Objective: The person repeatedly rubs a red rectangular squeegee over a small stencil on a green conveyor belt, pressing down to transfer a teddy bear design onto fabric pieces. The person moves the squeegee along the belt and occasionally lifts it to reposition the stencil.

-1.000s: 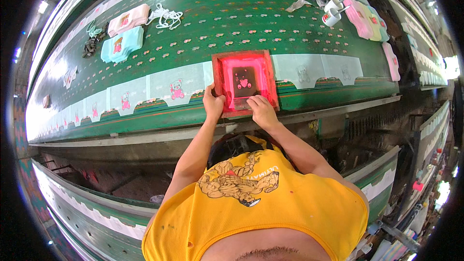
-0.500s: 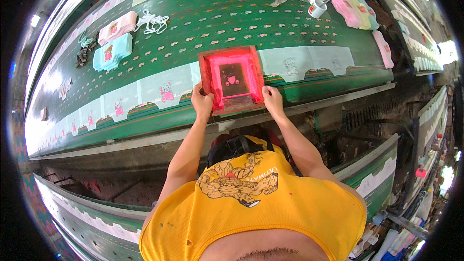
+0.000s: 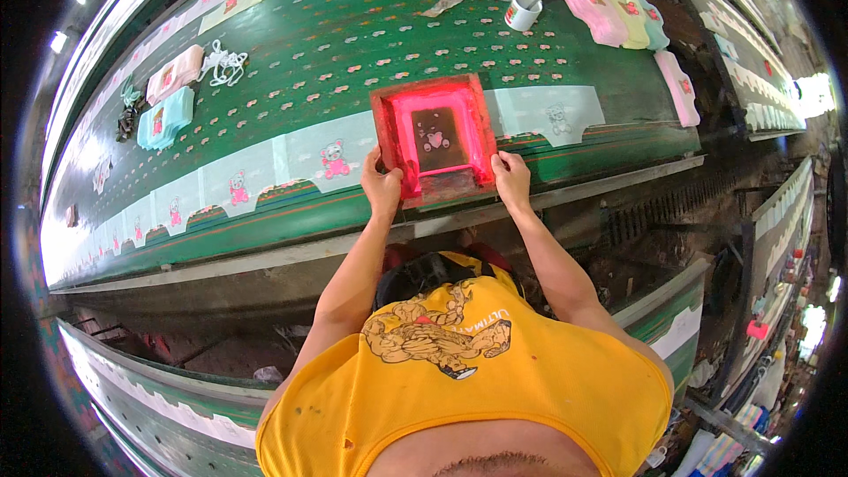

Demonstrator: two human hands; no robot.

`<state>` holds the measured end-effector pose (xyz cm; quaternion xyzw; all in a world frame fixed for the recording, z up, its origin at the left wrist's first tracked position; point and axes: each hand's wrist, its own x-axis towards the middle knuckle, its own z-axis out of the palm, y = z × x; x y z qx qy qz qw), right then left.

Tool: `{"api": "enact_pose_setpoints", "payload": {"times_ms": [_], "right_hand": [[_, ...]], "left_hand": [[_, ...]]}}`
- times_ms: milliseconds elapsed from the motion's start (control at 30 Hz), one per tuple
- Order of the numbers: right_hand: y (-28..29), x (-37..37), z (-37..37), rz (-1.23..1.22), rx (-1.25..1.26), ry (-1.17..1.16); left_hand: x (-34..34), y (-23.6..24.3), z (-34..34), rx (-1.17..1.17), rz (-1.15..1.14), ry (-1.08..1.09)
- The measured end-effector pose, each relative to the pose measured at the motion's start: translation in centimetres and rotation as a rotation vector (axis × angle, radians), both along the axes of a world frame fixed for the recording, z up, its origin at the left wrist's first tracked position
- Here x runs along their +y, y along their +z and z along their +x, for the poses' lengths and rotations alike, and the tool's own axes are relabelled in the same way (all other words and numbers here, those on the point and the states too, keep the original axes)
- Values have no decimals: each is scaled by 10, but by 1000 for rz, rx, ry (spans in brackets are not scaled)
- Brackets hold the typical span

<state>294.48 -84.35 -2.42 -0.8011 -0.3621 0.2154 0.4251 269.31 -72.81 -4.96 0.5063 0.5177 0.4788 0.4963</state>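
A red wooden screen-printing frame (image 3: 385,119) with bright pink ink inside lies over the row of pale cloth pieces. Its dark mesh window (image 3: 439,141) shows a bear's pattern, and a brownish strip lies across its near end. My left hand (image 3: 382,187) grips the frame's near left corner. At the near right corner, my right hand (image 3: 512,180) is closed on the side rail. Left of the frame, cloth pieces (image 3: 300,159) carry bears filled with pink. On the right, a pale cloth piece (image 3: 579,106) bears a grey outlined bear.
The long green table (image 3: 353,44) has a metal rail (image 3: 291,258) along its near edge. Beyond the frame stand white mugs (image 3: 522,13) with handled tools, beside folded pink cloths (image 3: 594,13). A white cord (image 3: 223,64) and folded light-blue cloth (image 3: 168,117) lie far left.
The frame has moved one cloth piece to the right, with both hands still on it. Another pink-filled bear now shows at its left. My view has shifted rightward too.
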Motion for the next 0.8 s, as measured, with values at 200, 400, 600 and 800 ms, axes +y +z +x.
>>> {"api": "enact_pose_setpoints", "payload": {"times_ms": [200,400,600,800], "right_hand": [[-23,-16,46,-43,55,51],[-12,-16,54,-101,79,103],[-20,-17,66,-85,199,98],[8,29,72,-174,-514,245]], "left_hand": [[-10,-5,39,135,-24,1],[-11,-6,42,258,-41,28],[-15,10,53,387,11,31],[-15,9,50,424,0,6]]}}
